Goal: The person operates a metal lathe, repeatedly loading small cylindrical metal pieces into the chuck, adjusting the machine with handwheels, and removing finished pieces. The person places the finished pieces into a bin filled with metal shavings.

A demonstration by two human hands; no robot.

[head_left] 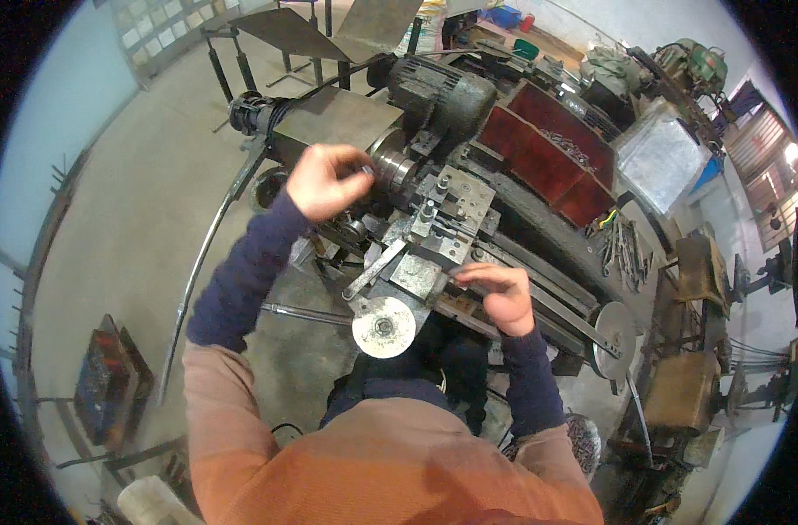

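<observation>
A small metal lathe with a round spindle chuck point(393, 169) is in front of me. Just left of the chuck, my left hand point(327, 182) is closed in a pinch on a small shiny metal piece point(367, 169), mostly covered by the fingers. My right hand point(504, 293) has its fingers stretched out, its tips beside the steel slide block point(419, 274); whether they touch it I cannot tell. Between the hands are the tool post point(430, 210) and a flat lever handle point(374, 269). A round handwheel disc point(383, 327) sits nearest my body.
An electric motor point(442, 92) stands behind the chuck. Beyond the bed is a red metal tray point(539, 131) with small metal parts inside. Several wrenches point(624, 252) lie at the right, near another disc wheel point(612, 339). A long metal rod point(208, 262) slants down on the left.
</observation>
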